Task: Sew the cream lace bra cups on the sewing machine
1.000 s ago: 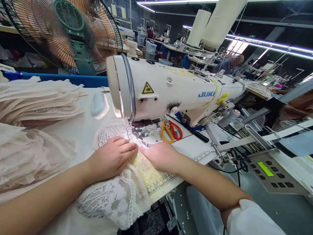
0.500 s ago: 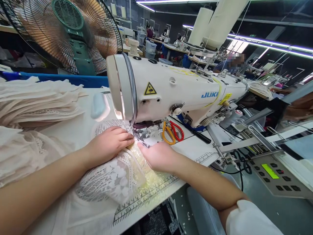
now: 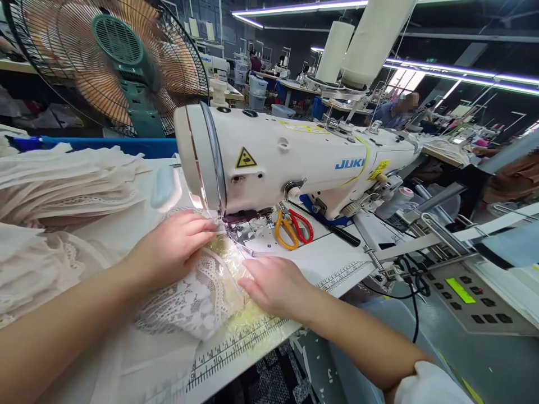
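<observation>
A white lace garment piece (image 3: 185, 308) lies on the machine bed, its upper edge near the needle area of a white sewing machine (image 3: 269, 160). My left hand (image 3: 168, 249) rests over the lace with its fingers together and bent, gripping the fabric just left of the presser foot. On the other side, my right hand (image 3: 275, 286) hovers low over the glossy yellowish bed surface, thumb and forefinger apart. A narrow pale strip (image 3: 256, 254) runs from the foot area toward the right fingers; its far end is hidden. Red-and-orange-handled scissors (image 3: 295, 227) lie right of the foot.
Stacked pale fabric pieces (image 3: 63, 185) lie on the left. Behind them stands a large caged fan (image 3: 118, 62). A black-handled tool (image 3: 343, 234) is beside the scissors. Ruler markings (image 3: 236, 348) follow the table's front edge. A control panel (image 3: 467, 297) sits at right.
My left hand has shifted slightly left, away from the needle. My right hand has moved a little down and right, its thumb now apart from the forefinger. The camera view has shifted slightly.
</observation>
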`<state>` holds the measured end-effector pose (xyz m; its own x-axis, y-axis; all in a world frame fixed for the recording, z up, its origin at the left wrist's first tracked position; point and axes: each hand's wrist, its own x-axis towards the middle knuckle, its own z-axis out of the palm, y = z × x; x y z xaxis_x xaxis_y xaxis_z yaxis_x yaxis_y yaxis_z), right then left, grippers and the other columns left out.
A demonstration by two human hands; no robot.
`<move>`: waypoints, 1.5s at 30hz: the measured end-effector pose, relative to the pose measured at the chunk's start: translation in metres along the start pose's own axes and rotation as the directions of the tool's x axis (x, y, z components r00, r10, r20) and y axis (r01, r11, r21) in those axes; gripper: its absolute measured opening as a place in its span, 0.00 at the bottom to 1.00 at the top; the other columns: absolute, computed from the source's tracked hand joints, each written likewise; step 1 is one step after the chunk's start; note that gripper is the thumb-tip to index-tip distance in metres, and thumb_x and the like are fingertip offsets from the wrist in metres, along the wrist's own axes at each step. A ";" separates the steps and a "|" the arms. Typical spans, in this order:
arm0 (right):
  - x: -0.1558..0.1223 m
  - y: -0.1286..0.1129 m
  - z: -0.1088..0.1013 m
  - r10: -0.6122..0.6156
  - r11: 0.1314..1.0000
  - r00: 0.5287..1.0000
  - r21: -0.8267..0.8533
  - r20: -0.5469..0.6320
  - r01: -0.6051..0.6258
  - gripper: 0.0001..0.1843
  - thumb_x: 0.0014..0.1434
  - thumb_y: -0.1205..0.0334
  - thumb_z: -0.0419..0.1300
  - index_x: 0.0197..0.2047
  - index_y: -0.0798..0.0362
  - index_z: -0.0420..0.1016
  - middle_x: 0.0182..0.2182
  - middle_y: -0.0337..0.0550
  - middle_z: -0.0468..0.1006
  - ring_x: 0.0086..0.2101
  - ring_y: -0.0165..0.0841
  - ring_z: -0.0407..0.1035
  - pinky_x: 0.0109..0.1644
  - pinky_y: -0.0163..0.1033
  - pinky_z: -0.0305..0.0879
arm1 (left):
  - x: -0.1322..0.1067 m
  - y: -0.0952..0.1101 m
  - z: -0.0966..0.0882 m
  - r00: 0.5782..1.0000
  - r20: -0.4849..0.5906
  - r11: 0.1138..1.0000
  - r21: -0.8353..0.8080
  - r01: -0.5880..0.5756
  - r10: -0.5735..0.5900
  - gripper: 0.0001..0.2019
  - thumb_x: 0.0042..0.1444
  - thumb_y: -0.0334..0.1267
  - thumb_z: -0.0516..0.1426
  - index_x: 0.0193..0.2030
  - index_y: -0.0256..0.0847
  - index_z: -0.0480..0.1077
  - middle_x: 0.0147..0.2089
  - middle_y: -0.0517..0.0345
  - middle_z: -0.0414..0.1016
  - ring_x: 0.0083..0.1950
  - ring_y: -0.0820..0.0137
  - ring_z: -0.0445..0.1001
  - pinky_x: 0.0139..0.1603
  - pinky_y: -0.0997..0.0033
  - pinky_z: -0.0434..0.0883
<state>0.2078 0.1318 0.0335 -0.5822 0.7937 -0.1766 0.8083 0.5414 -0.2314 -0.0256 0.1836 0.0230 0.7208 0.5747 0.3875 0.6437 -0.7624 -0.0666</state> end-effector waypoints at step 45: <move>0.001 -0.001 0.016 0.113 0.970 0.986 0.229 -0.123 -0.082 0.14 0.64 0.63 0.53 0.47 0.55 0.77 0.41 0.49 0.80 0.41 0.36 0.71 0.41 0.36 0.59 | 0.022 0.050 -0.001 0.698 0.484 0.845 0.218 0.487 -0.527 0.22 0.60 0.35 0.44 0.56 0.45 0.72 0.38 0.45 0.70 0.34 0.59 0.73 0.22 0.68 0.57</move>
<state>0.2048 0.1279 0.0186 -0.4723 0.8776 -0.0827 0.8117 0.3964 -0.4289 0.0220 0.1575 0.0292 0.2882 0.9474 -0.1391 0.9516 -0.2996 -0.0684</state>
